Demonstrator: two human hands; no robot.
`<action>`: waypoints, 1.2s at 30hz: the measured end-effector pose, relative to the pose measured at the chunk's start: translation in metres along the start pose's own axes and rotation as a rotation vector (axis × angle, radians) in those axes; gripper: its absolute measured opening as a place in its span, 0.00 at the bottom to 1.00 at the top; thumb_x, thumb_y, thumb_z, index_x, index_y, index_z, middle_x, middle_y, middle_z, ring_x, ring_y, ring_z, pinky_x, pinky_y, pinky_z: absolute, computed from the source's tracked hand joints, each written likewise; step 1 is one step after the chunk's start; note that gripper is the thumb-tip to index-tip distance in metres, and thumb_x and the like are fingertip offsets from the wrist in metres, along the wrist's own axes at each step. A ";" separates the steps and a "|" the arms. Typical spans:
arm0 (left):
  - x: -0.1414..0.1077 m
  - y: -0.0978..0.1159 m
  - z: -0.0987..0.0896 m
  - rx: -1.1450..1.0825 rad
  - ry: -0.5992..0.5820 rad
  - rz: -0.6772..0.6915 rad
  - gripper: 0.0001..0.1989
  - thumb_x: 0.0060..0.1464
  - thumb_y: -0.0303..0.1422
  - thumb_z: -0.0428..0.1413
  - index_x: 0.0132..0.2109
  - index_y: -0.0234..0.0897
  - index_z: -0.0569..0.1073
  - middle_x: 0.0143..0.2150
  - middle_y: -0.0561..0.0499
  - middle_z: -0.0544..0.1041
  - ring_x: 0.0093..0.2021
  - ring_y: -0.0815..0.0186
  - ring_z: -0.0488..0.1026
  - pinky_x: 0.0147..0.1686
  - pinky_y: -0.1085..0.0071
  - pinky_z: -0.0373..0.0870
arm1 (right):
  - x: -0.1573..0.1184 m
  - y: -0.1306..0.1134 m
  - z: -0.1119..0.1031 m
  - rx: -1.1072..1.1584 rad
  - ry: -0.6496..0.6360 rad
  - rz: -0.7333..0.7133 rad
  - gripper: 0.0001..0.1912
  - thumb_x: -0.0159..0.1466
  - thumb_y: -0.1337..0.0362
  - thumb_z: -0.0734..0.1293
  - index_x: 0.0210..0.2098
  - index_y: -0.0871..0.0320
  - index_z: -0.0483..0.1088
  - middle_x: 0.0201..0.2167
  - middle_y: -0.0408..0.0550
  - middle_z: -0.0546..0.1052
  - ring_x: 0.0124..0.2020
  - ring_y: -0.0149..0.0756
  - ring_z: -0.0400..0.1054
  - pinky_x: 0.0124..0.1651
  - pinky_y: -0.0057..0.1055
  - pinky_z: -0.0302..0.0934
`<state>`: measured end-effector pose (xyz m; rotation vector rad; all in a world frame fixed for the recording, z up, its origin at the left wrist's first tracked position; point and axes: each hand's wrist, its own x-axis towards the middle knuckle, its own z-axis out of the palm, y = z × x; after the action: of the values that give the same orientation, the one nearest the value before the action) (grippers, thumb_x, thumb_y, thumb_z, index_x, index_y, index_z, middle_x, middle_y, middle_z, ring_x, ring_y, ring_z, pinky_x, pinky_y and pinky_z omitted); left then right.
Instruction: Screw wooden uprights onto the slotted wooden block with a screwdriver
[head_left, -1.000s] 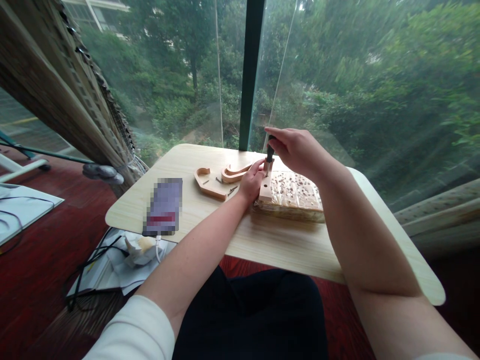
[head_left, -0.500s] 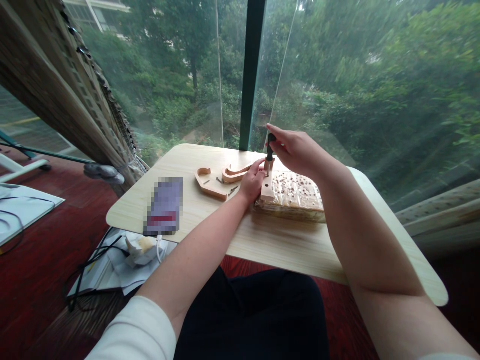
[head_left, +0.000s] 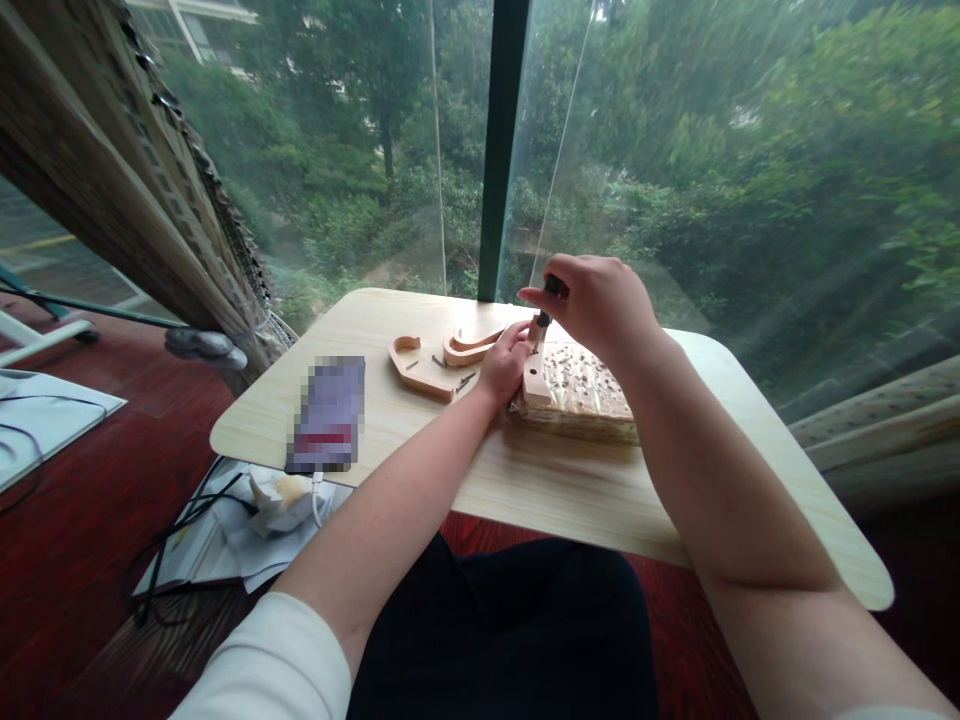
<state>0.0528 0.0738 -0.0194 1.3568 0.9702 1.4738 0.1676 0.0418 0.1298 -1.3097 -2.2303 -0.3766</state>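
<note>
My right hand (head_left: 604, 305) is closed around the black handle of a screwdriver (head_left: 552, 288), which leans slightly over a pale wooden hook (head_left: 534, 386). The screwdriver's shaft runs down toward the upper end of that hook; the tip is too small to make out. A dark hole shows lower on the wood. My left hand (head_left: 508, 365) grips the hook from the left, pressing it onto a plastic-wrapped block (head_left: 589, 390) with a speckled top. Two more wooden hooks lie to the left, one angular (head_left: 424, 380) and one curved (head_left: 469, 347), with several loose screws (head_left: 465, 382) between them.
The light wood table (head_left: 420, 465) has rounded corners and stands against tall windows. A phone with a blurred screen (head_left: 327, 415) lies at its left, a white cable (head_left: 317, 495) plugged in. Papers and black cords (head_left: 225, 530) sit below the left edge. A tied curtain (head_left: 217, 250) hangs left.
My right hand has turned on the screwdriver: the raised forefinger has come down and the fingers have curled over the handle, which now tilts to the right. My left hand holds its place.
</note>
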 end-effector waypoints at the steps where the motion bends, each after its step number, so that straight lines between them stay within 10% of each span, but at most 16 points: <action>1: 0.000 0.000 0.000 -0.012 0.004 0.002 0.19 0.54 0.28 0.49 0.52 0.36 0.72 0.36 0.51 0.77 0.34 0.67 0.70 0.39 0.70 0.65 | -0.001 -0.001 0.000 0.020 -0.003 -0.045 0.15 0.68 0.56 0.62 0.38 0.59 0.76 0.34 0.55 0.77 0.36 0.42 0.69 0.40 0.36 0.59; 6: 0.000 -0.001 0.001 -0.066 0.028 -0.033 0.23 0.54 0.28 0.50 0.58 0.35 0.65 0.41 0.49 0.78 0.38 0.67 0.72 0.42 0.70 0.66 | 0.001 -0.002 0.001 0.170 -0.005 -0.228 0.18 0.70 0.64 0.56 0.47 0.60 0.76 0.41 0.56 0.78 0.40 0.39 0.70 0.44 0.36 0.60; 13: -0.001 0.001 0.002 -0.057 0.039 -0.041 0.20 0.55 0.29 0.51 0.56 0.34 0.66 0.40 0.49 0.77 0.38 0.66 0.72 0.44 0.69 0.66 | 0.002 0.000 0.004 0.025 0.043 -0.013 0.21 0.68 0.52 0.60 0.34 0.59 0.77 0.31 0.55 0.75 0.34 0.41 0.67 0.39 0.37 0.57; 20: 0.001 0.002 0.001 -0.010 0.004 -0.036 0.14 0.54 0.28 0.49 0.47 0.35 0.71 0.39 0.49 0.77 0.40 0.64 0.73 0.45 0.69 0.67 | 0.003 0.005 0.007 0.163 0.027 -0.141 0.18 0.70 0.61 0.56 0.48 0.58 0.76 0.40 0.54 0.77 0.38 0.40 0.68 0.43 0.36 0.58; 26: 0.001 0.004 -0.001 0.061 -0.009 -0.022 0.14 0.54 0.29 0.48 0.45 0.36 0.74 0.41 0.49 0.78 0.43 0.63 0.73 0.48 0.68 0.66 | 0.004 0.006 0.004 0.041 0.056 0.022 0.18 0.67 0.53 0.62 0.35 0.59 0.77 0.33 0.55 0.76 0.33 0.40 0.66 0.38 0.36 0.56; 36: 0.000 0.005 -0.001 0.076 0.013 0.005 0.13 0.52 0.30 0.48 0.44 0.36 0.73 0.41 0.49 0.77 0.43 0.63 0.71 0.47 0.67 0.65 | 0.004 0.007 0.004 0.105 -0.030 -0.096 0.14 0.68 0.62 0.60 0.41 0.60 0.77 0.34 0.53 0.77 0.34 0.39 0.68 0.39 0.34 0.57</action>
<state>0.0516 0.0720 -0.0150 1.4065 1.0416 1.4635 0.1710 0.0498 0.1288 -1.1643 -2.3109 -0.2726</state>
